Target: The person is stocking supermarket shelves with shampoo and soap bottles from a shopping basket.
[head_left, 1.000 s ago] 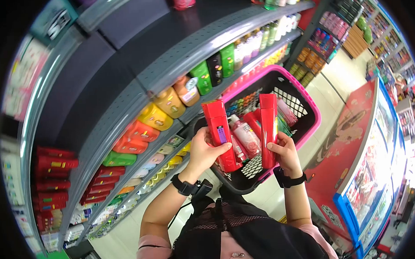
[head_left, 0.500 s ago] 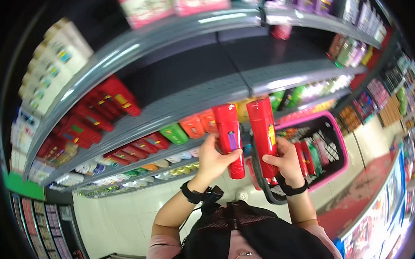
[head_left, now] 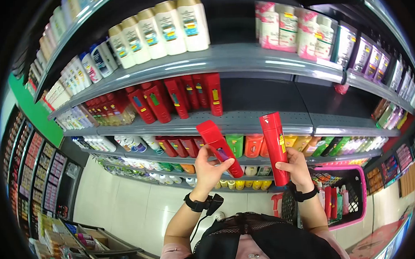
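My left hand (head_left: 210, 171) is closed around a red shampoo bottle with a purple label (head_left: 221, 149), which leans to the left in front of the shelves. In my right hand (head_left: 295, 168) is another red shampoo bottle with a yellow label (head_left: 275, 147), held nearly upright. The two bottles are apart from each other, in front of the lower shelf edge. Several similar red bottles (head_left: 175, 97) stand on the middle shelf, ahead and left of my left hand.
A black basket with a pink rim (head_left: 363, 192) stands at the lower right with several bottles inside. White bottles with gold caps (head_left: 167, 30) line the upper shelf. Green and orange bottles (head_left: 253, 145) fill part of the lower shelf. Cartons (head_left: 94, 238) are at the lower left.
My view has turned left and up, bringing more of the upper and middle shelves into sight. Both hands still hold their red bottles; the left bottle now tilts more.
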Available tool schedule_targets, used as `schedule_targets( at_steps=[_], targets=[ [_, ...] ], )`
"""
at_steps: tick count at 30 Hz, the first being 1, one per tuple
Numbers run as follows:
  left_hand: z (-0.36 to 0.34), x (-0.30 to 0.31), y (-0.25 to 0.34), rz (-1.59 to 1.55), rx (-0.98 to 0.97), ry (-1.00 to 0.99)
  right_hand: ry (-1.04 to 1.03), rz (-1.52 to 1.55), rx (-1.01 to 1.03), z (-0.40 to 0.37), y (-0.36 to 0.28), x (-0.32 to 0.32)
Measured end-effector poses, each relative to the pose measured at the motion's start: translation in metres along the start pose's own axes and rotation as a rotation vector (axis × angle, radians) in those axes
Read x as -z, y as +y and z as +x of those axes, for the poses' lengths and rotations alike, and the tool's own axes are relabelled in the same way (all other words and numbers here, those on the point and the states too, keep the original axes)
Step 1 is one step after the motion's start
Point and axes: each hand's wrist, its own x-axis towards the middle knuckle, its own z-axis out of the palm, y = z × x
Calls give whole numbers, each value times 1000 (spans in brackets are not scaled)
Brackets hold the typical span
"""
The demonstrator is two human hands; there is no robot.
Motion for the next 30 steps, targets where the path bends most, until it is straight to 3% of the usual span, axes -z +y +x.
schedule_targets(
  at_steps=[12,20,30],
  targets=[
    [-2,83,7,35,-200,262,-152,305,34,58,11,-81],
    [4,111,0,-28,-178,247,-87,-249,330,141,27,-144],
    [38,144,-8,-34,-162,158,179,-570,339,227,56,-219]
  ],
)
